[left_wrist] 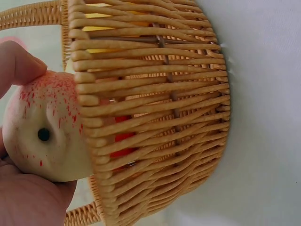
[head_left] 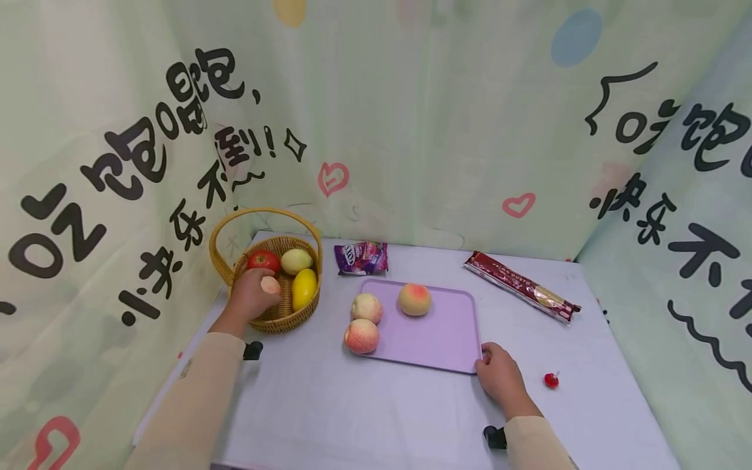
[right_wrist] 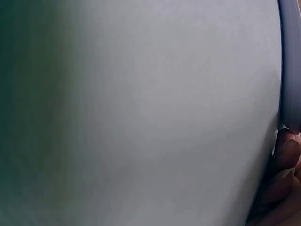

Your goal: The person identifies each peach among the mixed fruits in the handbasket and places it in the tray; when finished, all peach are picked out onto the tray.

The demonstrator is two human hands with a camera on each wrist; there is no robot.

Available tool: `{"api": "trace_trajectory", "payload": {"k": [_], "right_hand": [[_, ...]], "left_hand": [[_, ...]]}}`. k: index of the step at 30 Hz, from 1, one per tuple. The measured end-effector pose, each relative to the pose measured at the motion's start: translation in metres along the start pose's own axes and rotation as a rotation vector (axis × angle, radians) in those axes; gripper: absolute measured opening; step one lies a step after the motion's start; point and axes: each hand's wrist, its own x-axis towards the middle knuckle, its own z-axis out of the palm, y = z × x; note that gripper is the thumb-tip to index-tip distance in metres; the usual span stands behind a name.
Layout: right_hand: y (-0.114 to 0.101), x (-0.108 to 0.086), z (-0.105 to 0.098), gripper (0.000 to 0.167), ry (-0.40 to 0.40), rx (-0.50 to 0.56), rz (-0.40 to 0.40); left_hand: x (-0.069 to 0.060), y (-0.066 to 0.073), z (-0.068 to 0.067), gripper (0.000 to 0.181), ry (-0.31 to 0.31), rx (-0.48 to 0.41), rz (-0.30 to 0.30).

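My left hand (head_left: 249, 297) holds a pale peach (left_wrist: 61, 146) with red speckles, thumb and fingers curled round it. The peach is at the near left rim of a wicker basket (left_wrist: 155, 141), partly behind the weave in the left wrist view. Inside the basket are a red tomato (head_left: 264, 260), a pale green-yellow fruit (head_left: 296, 262) and a yellow mango-like fruit (head_left: 304, 290). My right hand (head_left: 501, 377) grips the near right corner of a purple tray (head_left: 435, 336). One peach (head_left: 414, 299) lies on the tray; two more peaches (head_left: 361, 336) sit along its left edge.
Behind the tray lies a purple snack bag (head_left: 361, 258). A long dark-red snack packet (head_left: 523, 286) lies at the back right. A small red cherry-like item (head_left: 551, 380) is right of my right hand. Printed curtains (head_left: 435, 163) surround the white table (head_left: 352, 418).
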Motion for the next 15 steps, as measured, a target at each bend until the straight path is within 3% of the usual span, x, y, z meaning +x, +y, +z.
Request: {"api": "trace_trajectory", "payload": {"k": [15], "right_hand": [[0.003, 0.001, 0.0, 0.047, -0.008, -0.005, -0.009]], "left_hand": [[-0.011, 0.011, -0.01, 0.066, 0.008, -0.055, -0.007]]}}
